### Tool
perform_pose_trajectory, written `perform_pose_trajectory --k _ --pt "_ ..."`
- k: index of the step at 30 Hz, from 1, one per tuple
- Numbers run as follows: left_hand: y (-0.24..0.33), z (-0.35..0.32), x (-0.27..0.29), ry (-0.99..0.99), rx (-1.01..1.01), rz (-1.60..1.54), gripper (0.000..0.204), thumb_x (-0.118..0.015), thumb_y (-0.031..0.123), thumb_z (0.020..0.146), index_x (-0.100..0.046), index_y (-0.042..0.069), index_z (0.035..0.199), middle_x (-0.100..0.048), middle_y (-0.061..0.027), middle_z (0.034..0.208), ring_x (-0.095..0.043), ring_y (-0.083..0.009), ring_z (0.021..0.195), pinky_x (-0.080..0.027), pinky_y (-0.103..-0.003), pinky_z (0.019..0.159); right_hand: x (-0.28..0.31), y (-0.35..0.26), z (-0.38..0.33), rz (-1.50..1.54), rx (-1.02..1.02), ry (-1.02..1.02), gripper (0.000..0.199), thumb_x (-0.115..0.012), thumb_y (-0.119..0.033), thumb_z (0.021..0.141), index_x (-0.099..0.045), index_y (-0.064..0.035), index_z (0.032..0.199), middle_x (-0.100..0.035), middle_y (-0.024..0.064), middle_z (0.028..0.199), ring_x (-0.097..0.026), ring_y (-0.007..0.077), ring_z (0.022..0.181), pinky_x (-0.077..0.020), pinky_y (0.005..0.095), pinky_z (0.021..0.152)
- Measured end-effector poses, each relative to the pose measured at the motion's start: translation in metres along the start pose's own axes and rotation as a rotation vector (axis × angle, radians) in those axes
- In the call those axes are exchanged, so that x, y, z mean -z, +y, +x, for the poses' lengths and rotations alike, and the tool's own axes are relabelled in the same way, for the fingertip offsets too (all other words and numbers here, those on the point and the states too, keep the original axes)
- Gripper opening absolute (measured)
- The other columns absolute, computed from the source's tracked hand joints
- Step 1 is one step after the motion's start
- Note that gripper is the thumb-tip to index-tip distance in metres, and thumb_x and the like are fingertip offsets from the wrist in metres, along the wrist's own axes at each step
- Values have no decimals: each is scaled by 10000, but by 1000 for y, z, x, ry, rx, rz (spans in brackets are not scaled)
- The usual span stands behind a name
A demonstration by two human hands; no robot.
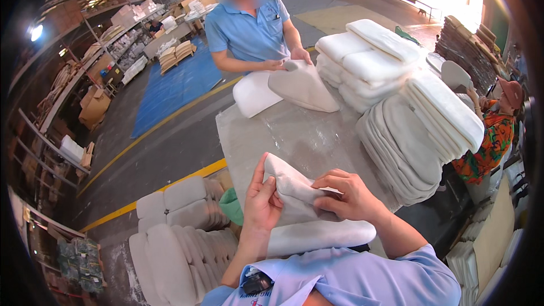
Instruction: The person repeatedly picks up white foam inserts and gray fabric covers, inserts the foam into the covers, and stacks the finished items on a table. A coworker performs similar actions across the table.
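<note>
A grey fabric cover (292, 190) lies over a white foam pad (323, 233) at the near edge of the work table (294, 136). My left hand (262, 199) pinches the cover's left edge with the fingers pointing up. My right hand (347, 194) presses and grips the cover from the right. Both hands hold the same cover against the pad.
Across the table a person in a blue shirt (249, 28) handles another grey cover and foam pad (289, 88). Tall stacks of white foam pads and grey covers (396, 96) fill the table's right. Another person (493, 136) stands at the right. More pads (181, 232) are piled at lower left.
</note>
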State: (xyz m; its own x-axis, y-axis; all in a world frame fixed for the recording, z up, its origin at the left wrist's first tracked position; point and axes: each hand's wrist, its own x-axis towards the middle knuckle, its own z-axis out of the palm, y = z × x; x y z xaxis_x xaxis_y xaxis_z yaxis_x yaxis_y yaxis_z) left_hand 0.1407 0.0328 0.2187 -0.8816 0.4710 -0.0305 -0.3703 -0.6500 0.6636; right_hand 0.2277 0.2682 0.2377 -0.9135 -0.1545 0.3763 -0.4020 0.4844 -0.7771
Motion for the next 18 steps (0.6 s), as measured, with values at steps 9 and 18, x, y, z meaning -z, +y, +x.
perform_pose_trajectory --k 9,18 --pt "14 1 -3 123 -55 32 632 -595 80 1076 -344 165 1649 -691 35 941 -634 -38 831 -537 -228 759 5 -11 14 180 -262 -66 142 -760 -153 955 -733 -15 978 -671 74 862 -649 190 754 -522 347 665" --pt "-22 -6 35 119 -43 251 515 -719 92 1004 -393 33 1397 -674 -111 1206 -647 -159 1058 -514 -316 967 -5 12 23 382 -345 181 185 -725 -170 1003 -722 13 975 -671 19 812 -577 76 744 -496 278 664"
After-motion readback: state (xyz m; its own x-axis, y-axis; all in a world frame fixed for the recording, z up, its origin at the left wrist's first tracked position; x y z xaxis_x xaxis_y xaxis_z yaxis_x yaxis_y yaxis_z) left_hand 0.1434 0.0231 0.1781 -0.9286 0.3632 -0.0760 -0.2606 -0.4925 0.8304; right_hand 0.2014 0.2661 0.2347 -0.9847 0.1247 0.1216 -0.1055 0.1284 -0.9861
